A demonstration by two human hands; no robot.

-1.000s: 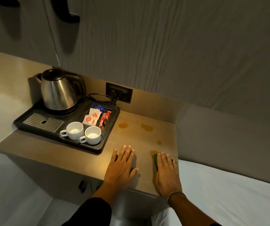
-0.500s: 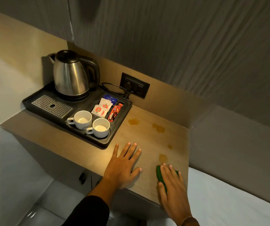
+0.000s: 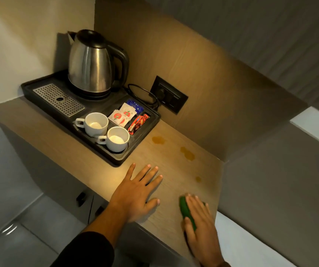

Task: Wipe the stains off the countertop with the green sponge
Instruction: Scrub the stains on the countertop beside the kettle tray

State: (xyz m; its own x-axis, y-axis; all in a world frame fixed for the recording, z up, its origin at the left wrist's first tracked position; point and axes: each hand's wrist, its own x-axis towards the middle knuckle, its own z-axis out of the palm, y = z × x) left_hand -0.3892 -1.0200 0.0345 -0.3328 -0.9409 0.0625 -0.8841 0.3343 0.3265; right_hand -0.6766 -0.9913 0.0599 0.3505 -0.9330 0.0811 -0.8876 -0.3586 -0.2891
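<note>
Green sponge (image 3: 186, 209) now lower down on the wooden countertop (image 3: 174, 170), close to the front edge. Pulled back toward the body since a moment ago, away from the brown spots.

Pinned under the right hand (image 3: 201, 230): fingers long and nearly flat on top, thumb tucked against the near side. Only a thin green strip peeking out on the left.

Left hand (image 3: 135, 193) spread wide open, palm down on the wood, holding nothing. Same spot as before, just beside the black tray (image 3: 116, 160).

Three stains left in plain sight: one (image 3: 157, 140) near the tray corner, a double one (image 3: 187, 153) by the back wall, a tiny one (image 3: 198, 179) just ahead of the sponge. A fourth spot, seen near the front a moment ago, no longer showing. Maybe wiped off by the pull back, maybe hidden under the fingertips. Cannot tell which.

So probably one stroke done and most of the job still waiting. Next, likely a push forward over the tiny spot, then farther back. Worth keeping clear of the tray and its two white cups (image 3: 106, 132).
</note>
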